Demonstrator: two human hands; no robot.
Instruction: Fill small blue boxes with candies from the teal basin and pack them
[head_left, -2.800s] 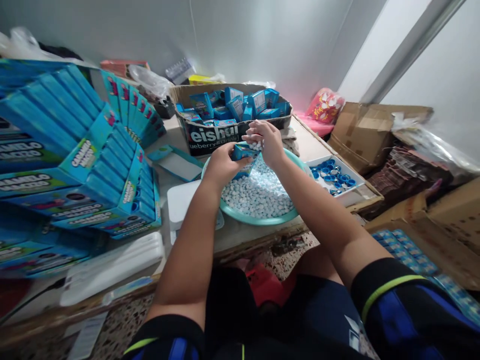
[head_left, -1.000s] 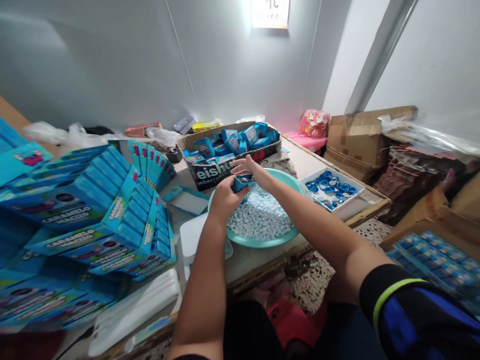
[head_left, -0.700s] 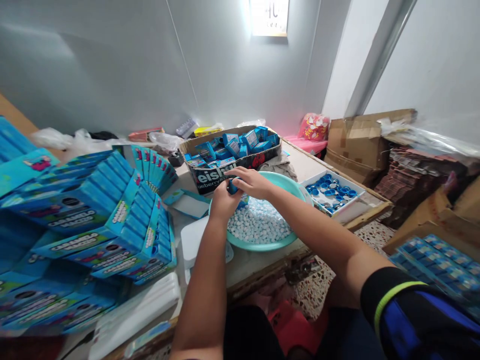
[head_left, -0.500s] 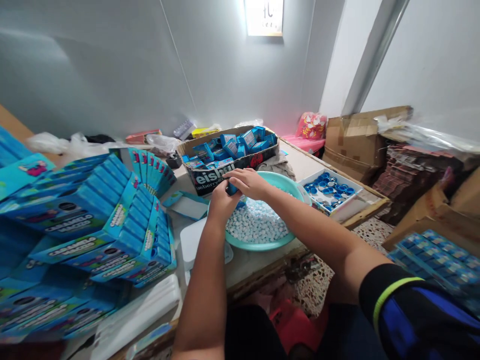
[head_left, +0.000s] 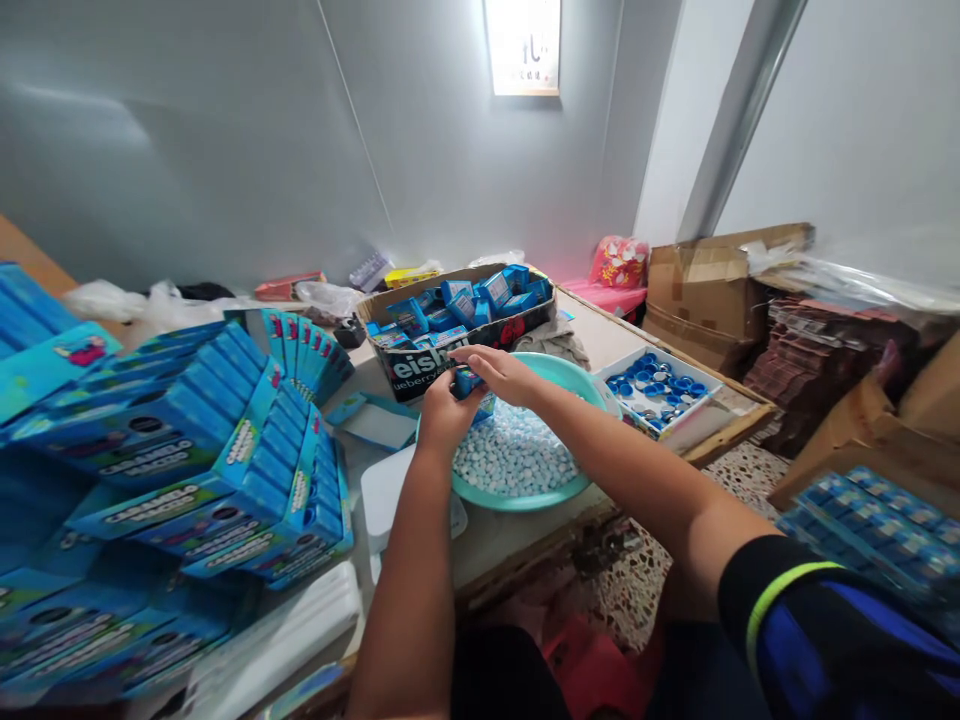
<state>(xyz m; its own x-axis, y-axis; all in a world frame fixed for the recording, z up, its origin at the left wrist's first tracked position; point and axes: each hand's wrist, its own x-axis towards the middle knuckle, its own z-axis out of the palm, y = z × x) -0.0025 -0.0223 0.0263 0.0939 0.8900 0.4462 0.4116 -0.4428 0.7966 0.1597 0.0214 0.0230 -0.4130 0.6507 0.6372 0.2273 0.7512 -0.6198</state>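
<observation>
Over the left side of a turquoise basin (head_left: 559,497), my left hand (head_left: 444,412) is closed round a small blue box (head_left: 482,408), mostly hidden by my fingers. My right hand (head_left: 501,374) lies across the top of that box, its fingers stretched out and close together. Many small white and pale-blue candies (head_left: 517,455) fill the basin below both hands. Just behind my hands stands a black-printed carton (head_left: 412,376) heaped with more small blue boxes (head_left: 459,298).
To the right, a white tray (head_left: 694,405) holds blue-rimmed round pieces. A white scale-like device (head_left: 386,490) sits left of the basin. Stacked blue display boxes (head_left: 187,450) crowd the left side. Brown cartons (head_left: 694,295) and packed blue goods (head_left: 874,530) stand at the right.
The view has tilted up slightly, so everything sits a little lower. My right hand's fingers have flattened over the small blue box; more of the box now shows between my hands.
</observation>
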